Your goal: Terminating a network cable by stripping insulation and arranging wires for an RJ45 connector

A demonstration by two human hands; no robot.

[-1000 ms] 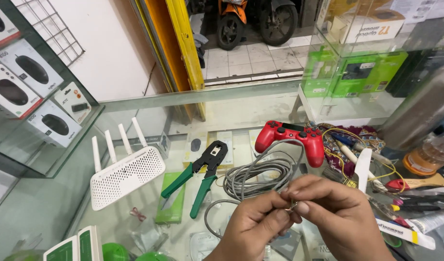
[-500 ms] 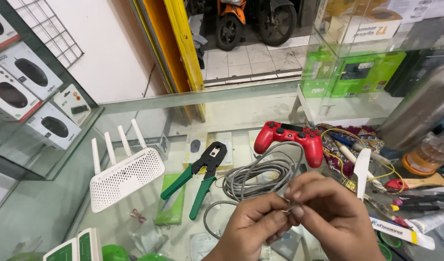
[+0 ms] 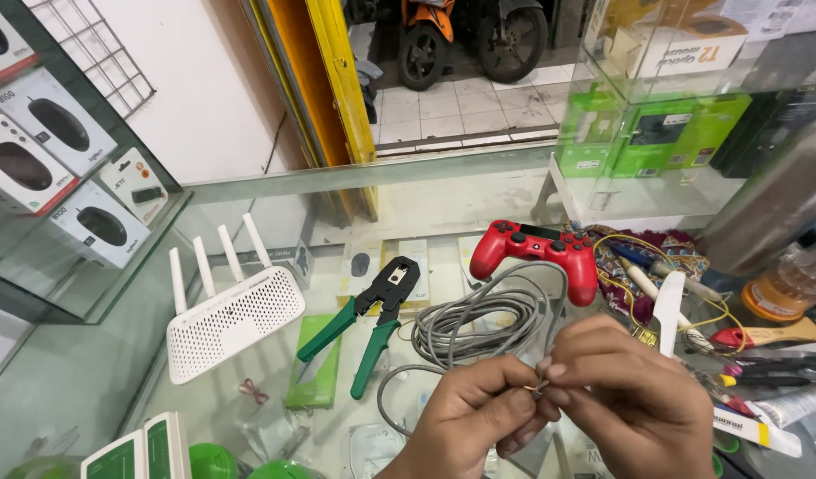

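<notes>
My left hand [image 3: 465, 417] and my right hand [image 3: 630, 399] meet at the bottom centre over a glass counter. Both pinch the bared end of a grey cable [image 3: 537, 387], where thin coloured wires show between the fingertips. The rest of that grey cable lies in a loose coil [image 3: 483, 321] just beyond my hands. A green-handled crimping tool [image 3: 372, 315] lies to the left of the coil, apart from both hands.
A white router with several antennas [image 3: 230, 315] lies at the left. A red game controller [image 3: 536, 253] sits behind the coil. Pens, tools and yellow wire [image 3: 745, 355] clutter the right. Green boxes [image 3: 652, 133] and mouse boxes [image 3: 53, 160] fill the glass cases.
My fingertips have shifted slightly on the cable end, with the hands staying in nearly the same spot. Nothing else on the counter has moved.
</notes>
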